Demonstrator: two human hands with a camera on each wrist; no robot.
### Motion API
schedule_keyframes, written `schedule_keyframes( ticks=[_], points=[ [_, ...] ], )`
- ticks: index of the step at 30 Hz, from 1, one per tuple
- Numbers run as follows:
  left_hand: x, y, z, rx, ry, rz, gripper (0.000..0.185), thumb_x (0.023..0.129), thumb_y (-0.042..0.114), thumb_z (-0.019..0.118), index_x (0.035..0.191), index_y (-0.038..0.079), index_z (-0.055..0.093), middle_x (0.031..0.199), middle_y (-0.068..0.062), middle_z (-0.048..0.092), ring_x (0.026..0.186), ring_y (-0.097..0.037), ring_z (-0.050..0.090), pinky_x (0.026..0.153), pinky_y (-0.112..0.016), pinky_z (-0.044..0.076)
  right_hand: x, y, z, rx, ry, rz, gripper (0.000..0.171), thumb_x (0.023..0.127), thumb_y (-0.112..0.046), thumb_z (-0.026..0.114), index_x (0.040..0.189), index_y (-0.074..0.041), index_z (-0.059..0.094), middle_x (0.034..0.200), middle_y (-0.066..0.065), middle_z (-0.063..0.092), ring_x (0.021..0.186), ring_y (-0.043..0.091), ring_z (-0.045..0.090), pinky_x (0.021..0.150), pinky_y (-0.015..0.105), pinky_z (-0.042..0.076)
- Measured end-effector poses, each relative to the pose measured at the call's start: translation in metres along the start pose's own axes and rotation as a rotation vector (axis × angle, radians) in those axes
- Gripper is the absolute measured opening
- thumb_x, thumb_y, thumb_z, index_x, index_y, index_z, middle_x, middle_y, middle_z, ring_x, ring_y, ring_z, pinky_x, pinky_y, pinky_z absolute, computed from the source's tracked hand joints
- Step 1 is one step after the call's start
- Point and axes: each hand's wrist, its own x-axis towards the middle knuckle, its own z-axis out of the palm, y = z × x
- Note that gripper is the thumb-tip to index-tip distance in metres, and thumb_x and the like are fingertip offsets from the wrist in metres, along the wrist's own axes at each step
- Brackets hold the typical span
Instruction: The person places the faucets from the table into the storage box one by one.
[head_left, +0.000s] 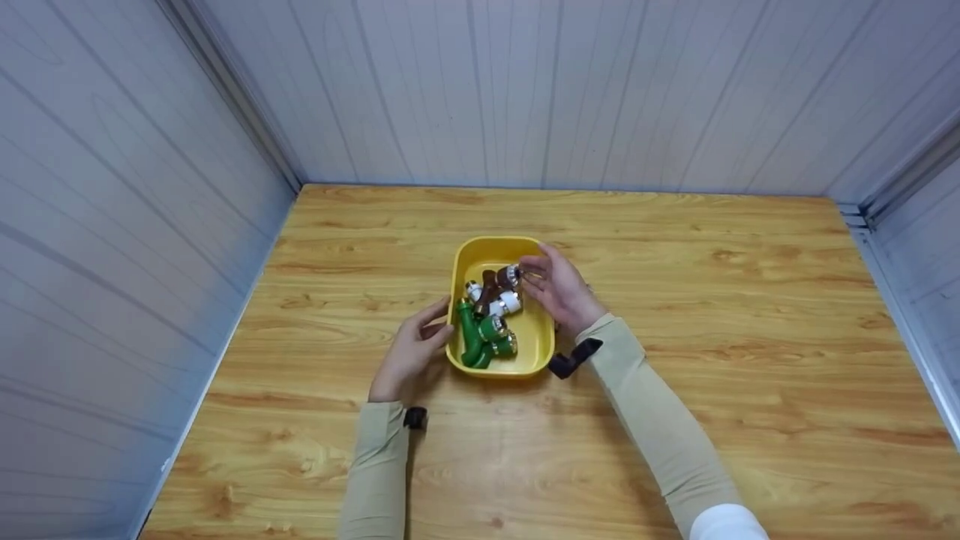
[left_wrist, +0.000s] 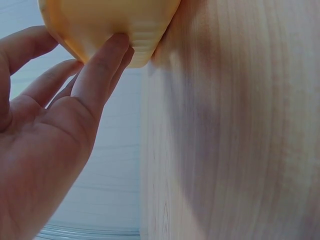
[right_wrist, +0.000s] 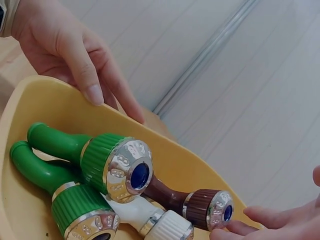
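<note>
A yellow plastic bin (head_left: pixel 536 352) stands on the wooden table and holds several plastic taps. Two green taps (right_wrist: pixel 105 155) lie at its near end, partly overlapping. Beyond them are a white tap (right_wrist: pixel 167 225) and a brown tap (right_wrist: pixel 202 207), whose ribbed knob has a silvery cap with a blue centre. My left hand (head_left: pixel 412 349) touches the bin's left side, fingers against the outer wall and thumb at the rim. Over the right rim, my right hand (head_left: pixel 559 289) reaches in with loosely extended fingers. Its fingertips are beside the brown tap's knob; whether they touch it is unclear.
The wood-grain tabletop (head_left: pixel 712 300) surrounds the bin. Pale panel walls (head_left: pixel 510 90) rise behind the table and along both sides. A black wrist mount (head_left: pixel 574 358) on the right sleeve sits close to the bin's near right corner.
</note>
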Motion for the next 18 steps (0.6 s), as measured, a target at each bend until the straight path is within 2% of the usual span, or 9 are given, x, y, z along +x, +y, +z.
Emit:
schedule_keyframes(
  ticks=[6,18],
  points=[
    [0.0,0.001,0.001,-0.034,0.015,0.005,0.052,0.094,0.0,0.056,0.144,0.001,0.04,0.142,-0.018,0.045,0.119,-0.034,0.053,0.093,-0.034,0.05,-0.009,-0.005,-0.002,-0.018,-0.04,-0.033,0.061,0.104,-0.035,0.028,0.143,0.011,0.028,0.15,0.027,0.023,0.139,0.037,0.022,0.114,0.044,0.023],
    [-0.001,0.001,0.002,-0.035,0.016,-0.011,0.052,0.095,0.0,0.056,0.144,0.003,0.04,0.141,-0.017,0.046,0.118,-0.033,0.054,0.093,-0.034,0.049,-0.018,-0.006,-0.011,0.016,-0.098,-0.035,0.061,0.104,-0.038,0.032,0.145,0.007,0.028,0.148,0.028,0.028,0.137,0.04,0.028,0.113,0.044,0.025]
  ],
)
